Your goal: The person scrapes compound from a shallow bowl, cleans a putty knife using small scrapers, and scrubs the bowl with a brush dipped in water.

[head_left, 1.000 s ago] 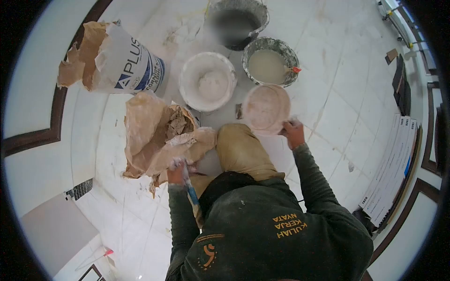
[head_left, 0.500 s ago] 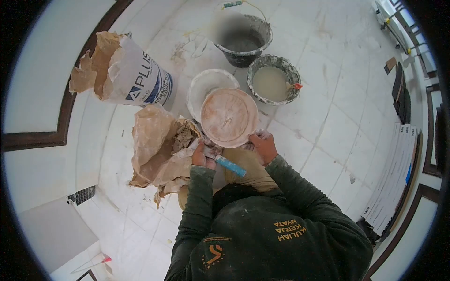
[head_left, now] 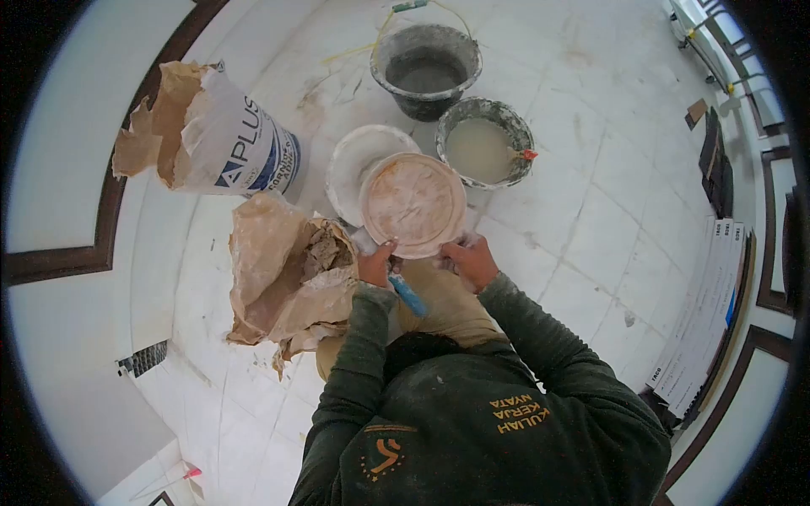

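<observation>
Dark green long-sleeved pullover (head_left: pixel 494 447) over tan trousers (head_left: pixel 447 299), both in creased cloth.
Toward 1 o'clock from the pullover's middle, yellow-orange capital lettering (head_left: pixel 516 413) reads KULIAH KERJA NYATA in three short lines, inverted as seen from above; toward 9 o'clock sits a curved orange emblem (head_left: pixel 382 457) ringed with small dots beneath a thin stripe of the same hue, its fine print too small to read. The full-length left sleeve (head_left: pixel 350 358) and right sleeve (head_left: pixel 548 337) look wrinkled and greyish with dust, and black cloth (head_left: pixel 422 346) shows at the waist, toward 11 o'clock.
</observation>
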Demonstrator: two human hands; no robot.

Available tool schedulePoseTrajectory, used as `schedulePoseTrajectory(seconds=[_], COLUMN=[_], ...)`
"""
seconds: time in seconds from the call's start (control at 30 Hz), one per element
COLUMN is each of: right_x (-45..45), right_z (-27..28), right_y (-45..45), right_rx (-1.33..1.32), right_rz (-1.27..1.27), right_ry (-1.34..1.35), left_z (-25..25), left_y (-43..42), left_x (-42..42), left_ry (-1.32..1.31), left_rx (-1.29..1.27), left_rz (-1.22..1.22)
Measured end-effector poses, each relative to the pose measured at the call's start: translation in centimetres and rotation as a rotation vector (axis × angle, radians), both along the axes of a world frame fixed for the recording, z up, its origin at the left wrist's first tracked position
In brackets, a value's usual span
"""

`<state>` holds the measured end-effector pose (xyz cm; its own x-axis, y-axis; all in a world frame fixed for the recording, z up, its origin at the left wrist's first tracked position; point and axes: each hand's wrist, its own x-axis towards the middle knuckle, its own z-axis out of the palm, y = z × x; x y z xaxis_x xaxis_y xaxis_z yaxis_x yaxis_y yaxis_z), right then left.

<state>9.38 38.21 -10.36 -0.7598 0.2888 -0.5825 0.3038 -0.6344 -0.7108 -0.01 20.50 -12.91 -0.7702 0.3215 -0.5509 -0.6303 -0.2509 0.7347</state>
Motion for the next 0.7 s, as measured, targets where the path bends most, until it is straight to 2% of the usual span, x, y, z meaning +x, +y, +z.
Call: schedulePoseTrajectory(seconds=[0.03,0.1,0.13,0.17,0.2,0.23,0.27,0.33,0.37,0.43,0.47,0.5,0.57,0.6,0.7], right_x=[0.0,-0.5,-1.2,-2.0,-2.7,-3.1,-3.7,-4.6,-4.9,-6.6,-7.1,-7.8,-8.8,-9.1,-9.9], right_z=[0.5,-0.1,-1.8,-6.1,-4.4,-6.2,-8.8,-9.3,-10.7,-12.9,-12.5,-12.2,-13.9,-15.0,-13.9], right_y=[1.1,4.5,7.6,11.8,14.4,17.1,20.1,22.2,23.3,24.5,23.6,22.6,22.2,21.9,21.4], right_rx=[0.22,0.503,0.565,1.007,1.275,1.648,1.765,1.725,1.726,1.733,1.75,1.75,1.595,1.643,1.526], right_rz=[0.179,0.266,0.173,0.068,-0.084,-0.224,-0.165,0.054,0.074,0.378,0.251,0.271,0.117,0.111,0.119], right_ry=[0.08,0.052,-0.054,-0.146,-0.14,-0.24,-0.512,-0.521,-0.494,-0.47,-0.349,-0.323,-0.248,-0.141,-0.241], left_z=[-0.9,-2.7,-3.4,-3.2,-3.1,-2.0,-0.7,2.4,3.2,2.5,1.9,1.3,0.6,0.8,4.1], left_y=[-0.4,-1.5,-2.0,-2.3,-2.5,-2.5,-2.6,-2.5,-2.6,-3.6,-4.3,-5.0,-5.9,-6.2,-5.9], left_x=[-0.4,-1.1,-1.2,-1.3,-1.4,-1.8,-2.2,-2.3,-2.2,-1.9,-1.8,-1.6,-1.5,-1.5,-1.8], left_ry=[0.046,0.134,0.177,0.198,0.219,0.056,-0.105,-0.102,-0.104,-0.043,0.013,0.014,0.169,0.222,0.122], left_rx=[-0.023,-0.072,-0.098,-0.115,-0.132,-0.109,-0.084,-0.092,-0.097,-0.116,-0.133,-0.139,-0.215,-0.242,-0.216], left_rz=[-0.012,-0.031,-0.036,-0.031,-0.026,0.049,0.128,0.203,0.256,0.279,0.271,0.298,0.223,0.204,0.214])
